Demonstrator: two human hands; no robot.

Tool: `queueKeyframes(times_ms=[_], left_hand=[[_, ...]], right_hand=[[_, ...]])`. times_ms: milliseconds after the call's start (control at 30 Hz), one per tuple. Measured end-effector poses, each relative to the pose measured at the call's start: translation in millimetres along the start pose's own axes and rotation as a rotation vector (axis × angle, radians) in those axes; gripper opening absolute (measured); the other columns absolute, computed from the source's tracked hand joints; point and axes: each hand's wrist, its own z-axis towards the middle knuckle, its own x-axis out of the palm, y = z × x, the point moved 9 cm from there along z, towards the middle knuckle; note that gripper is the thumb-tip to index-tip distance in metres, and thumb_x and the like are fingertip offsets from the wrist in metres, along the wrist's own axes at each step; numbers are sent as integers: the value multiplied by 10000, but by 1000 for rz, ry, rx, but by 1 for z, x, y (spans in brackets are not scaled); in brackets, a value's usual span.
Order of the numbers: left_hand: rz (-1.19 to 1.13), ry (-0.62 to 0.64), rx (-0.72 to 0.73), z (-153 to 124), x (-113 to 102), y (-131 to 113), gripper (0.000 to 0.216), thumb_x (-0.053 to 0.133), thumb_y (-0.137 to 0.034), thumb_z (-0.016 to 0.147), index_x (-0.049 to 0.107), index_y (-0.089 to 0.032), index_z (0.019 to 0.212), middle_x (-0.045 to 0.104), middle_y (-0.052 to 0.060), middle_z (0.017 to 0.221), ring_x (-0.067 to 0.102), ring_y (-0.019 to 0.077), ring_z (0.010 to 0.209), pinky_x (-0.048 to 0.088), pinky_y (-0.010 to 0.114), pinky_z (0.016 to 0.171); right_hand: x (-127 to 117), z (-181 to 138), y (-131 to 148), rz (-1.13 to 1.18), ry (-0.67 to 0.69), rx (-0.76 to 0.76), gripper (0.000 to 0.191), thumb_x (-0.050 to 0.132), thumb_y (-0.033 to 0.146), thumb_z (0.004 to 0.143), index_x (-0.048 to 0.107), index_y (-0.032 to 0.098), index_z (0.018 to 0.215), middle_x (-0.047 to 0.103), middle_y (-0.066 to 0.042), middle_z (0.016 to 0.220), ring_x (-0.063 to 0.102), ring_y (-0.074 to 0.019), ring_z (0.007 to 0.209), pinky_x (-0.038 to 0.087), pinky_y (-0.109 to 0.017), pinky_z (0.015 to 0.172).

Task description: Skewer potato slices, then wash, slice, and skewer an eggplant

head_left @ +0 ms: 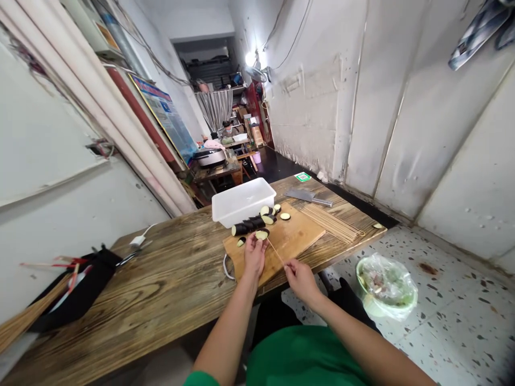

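Note:
My left hand is closed on an eggplant slice, holding it over the near left part of the wooden cutting board. Between the fingers of my right hand is a thin wooden skewer, whose far end meets the slice's edge; whether it has gone in I cannot tell. Just beyond, a row of dark-skinned eggplant slices lies along the board. More loose slices are scattered at its far side, and a small eggplant piece rests left of my left hand.
Behind the board stands a white plastic bin. A cleaver and a bundle of bamboo skewers lie to the right on the wooden table. On the floor is a lined waste bucket. A black bag sits far left.

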Motion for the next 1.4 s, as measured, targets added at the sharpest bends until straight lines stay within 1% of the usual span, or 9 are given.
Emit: queueKeyframes(times_ms=[200,500,800,933,1033,1100,1167,1267,1400], left_hand=[[-3,-12,4,0,0,0,396,792,-280,662,609,-246,1012,586,21,1099,587,144,948,481,317,870],[-3,0,-7,-1,1,-1,405,800,-300,659,613,-243,1014,592,24,1080,585,147,942,486,317,857],[45,3,17,-3,3,-2,344,755,-277,708,600,-244,1013,601,35,1094,587,175,987,495,318,863],[125,-127,42,1,-10,-7,272,659,-272,780,580,-203,1031,606,83,1113,607,183,975,516,324,840],[339,-277,17,4,-30,-15,257,570,-270,826,588,-166,1061,629,110,1099,638,171,896,535,307,780],[532,-263,-46,8,-35,-20,283,546,-297,837,620,-140,1062,666,105,1009,650,170,760,534,298,685],[759,-179,-86,12,-33,-25,316,543,-328,841,655,-122,1053,690,97,906,642,184,660,515,306,626],[1194,-83,-3,17,-22,-44,337,513,-326,862,688,-102,1043,707,136,921,666,252,792,505,353,725],[1604,-78,100,25,-14,-63,387,461,-331,879,682,-79,1072,689,189,1051,624,306,1019,461,398,886]], right_hand=[[0,2,7,-52,6,-15,264,418,218,900,676,169,881,704,-59,769,646,-192,718,423,-250,664],[-1,3,11,-293,54,0,273,419,180,916,691,179,913,727,-77,853,667,-200,795,410,-247,698],[-4,2,11,-291,80,26,278,424,166,910,695,178,973,734,-82,897,673,-206,838,418,-250,727],[-10,-4,22,-304,159,-28,262,427,178,908,688,168,932,723,-67,838,661,-193,781,405,-242,685],[-22,-10,29,-327,228,-85,264,411,185,916,674,176,907,709,-46,783,648,-168,727,395,-226,645],[-35,-7,28,-439,229,-81,273,393,200,931,665,182,951,716,-53,822,654,-169,751,398,-227,652],[-47,4,27,-638,236,-76,276,381,219,948,652,189,990,722,-70,893,663,-181,819,402,-236,671],[-54,33,24,-851,301,-110,261,388,214,951,647,189,972,713,-87,973,658,-196,897,404,-246,682],[-48,88,11,-877,368,-158,261,407,156,929,666,140,901,694,-130,970,648,-210,878,416,-272,687]])
